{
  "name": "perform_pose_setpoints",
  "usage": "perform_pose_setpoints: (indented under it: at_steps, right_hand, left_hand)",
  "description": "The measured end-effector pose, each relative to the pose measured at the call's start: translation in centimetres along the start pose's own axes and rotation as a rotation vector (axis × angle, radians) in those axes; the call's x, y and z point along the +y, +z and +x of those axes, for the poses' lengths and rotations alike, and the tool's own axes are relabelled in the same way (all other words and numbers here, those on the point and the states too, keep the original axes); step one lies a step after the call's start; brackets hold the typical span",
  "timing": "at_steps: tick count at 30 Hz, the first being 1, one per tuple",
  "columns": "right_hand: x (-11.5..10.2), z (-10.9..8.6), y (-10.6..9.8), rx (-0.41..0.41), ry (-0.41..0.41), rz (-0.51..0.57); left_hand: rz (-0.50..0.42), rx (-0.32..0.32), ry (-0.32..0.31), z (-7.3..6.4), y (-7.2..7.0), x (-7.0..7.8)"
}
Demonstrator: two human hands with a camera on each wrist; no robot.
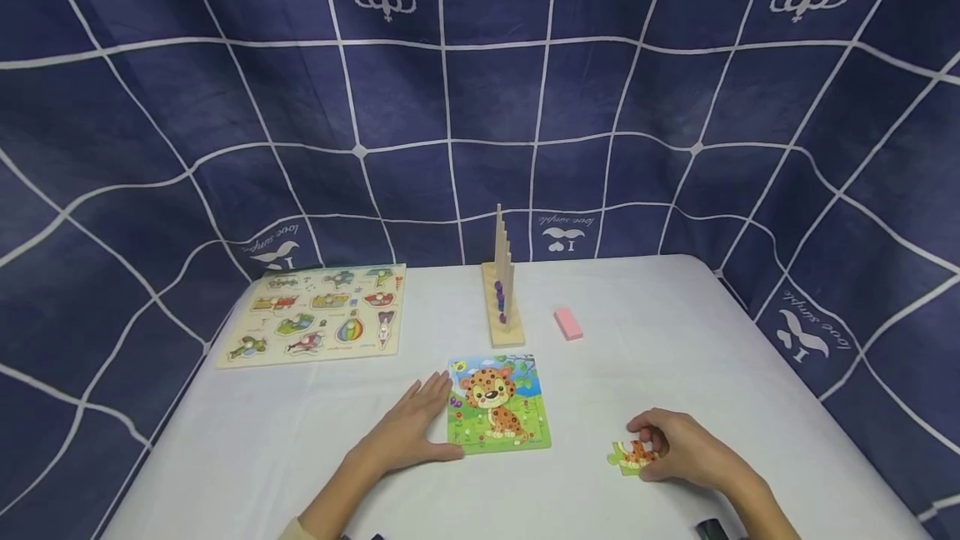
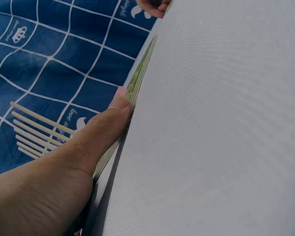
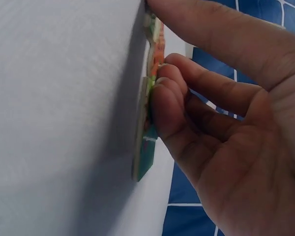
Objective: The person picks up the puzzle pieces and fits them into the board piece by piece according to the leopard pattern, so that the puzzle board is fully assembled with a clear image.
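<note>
A square leopard jigsaw board (image 1: 498, 403) lies flat on the table's middle. My left hand (image 1: 405, 432) rests along its left side, fingers fairly straight, the thumb at its lower left corner. The left wrist view shows that thumb (image 2: 103, 132) against the board's edge. To the board's right, my right hand (image 1: 686, 448) pinches a small cluster of jigsaw pieces (image 1: 628, 458) with orange, spotted and green print. Seen edge-on in the right wrist view, these pieces (image 3: 145, 132) sit between thumb and curled fingers, with a shadow on the white surface beside them.
A wooden stand with upright pegs (image 1: 506, 338) and a few purple and blue beads is behind the jigsaw board. Beside it lies a pink block (image 1: 568, 324). A picture board of vehicles (image 1: 315, 315) is at the back left. A blue checked curtain (image 1: 487, 90) surrounds the white table (image 1: 315, 432).
</note>
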State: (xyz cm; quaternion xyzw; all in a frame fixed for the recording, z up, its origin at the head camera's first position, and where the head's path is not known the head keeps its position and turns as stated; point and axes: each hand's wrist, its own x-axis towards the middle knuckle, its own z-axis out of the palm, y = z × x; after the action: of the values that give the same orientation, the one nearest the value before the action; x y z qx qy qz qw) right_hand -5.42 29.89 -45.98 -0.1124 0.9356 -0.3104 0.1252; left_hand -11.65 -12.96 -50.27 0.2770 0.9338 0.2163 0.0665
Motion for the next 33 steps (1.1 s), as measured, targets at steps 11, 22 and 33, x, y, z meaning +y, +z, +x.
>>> perform_pose_setpoints:
  at_steps: [11, 22, 33]
  right_hand:
    - [-0.01, -0.59, -0.28, -0.002, 0.049, 0.026]
    - [0.1, -0.91, -0.19, 0.001, 0.001, 0.012]
    - [0.6, -0.86, 0.1, 0.029, -0.014, 0.009]
  left_hand:
    - [-0.014, -0.01, -0.002, 0.14, -0.18, 0.29]
    - [-0.003, -0.003, -0.008, -0.06, -0.24, 0.18]
    - [-0.007, -0.002, -0.006, -0.07, -0.16, 0.21]
